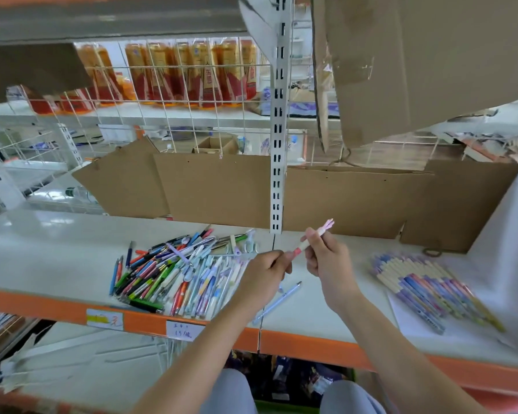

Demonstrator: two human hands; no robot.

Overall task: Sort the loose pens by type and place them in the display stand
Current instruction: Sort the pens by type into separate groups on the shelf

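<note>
A heap of mixed loose pens [177, 273] lies on the white shelf [42, 258], left of centre. Above the shelf I hold one white pen with a pink grip and a pale charm on top [323, 231]. My right hand [326, 258] grips its barrel, and my left hand [266, 268] pinches its pink lower end. A single light-blue pen [278, 301] lies on the shelf under my hands. To the right, a sorted row of purple and cream pens [431, 291] lies fanned out on a sheet of paper. No display stand is visible.
Brown cardboard sheets [216, 189] stand against the wire grid at the back of the shelf. A white slotted upright post [278, 144] rises from the shelf just behind my hands. The shelf's orange front edge [311, 345] carries paper labels. A large cardboard piece [416, 61] hangs overhead at right.
</note>
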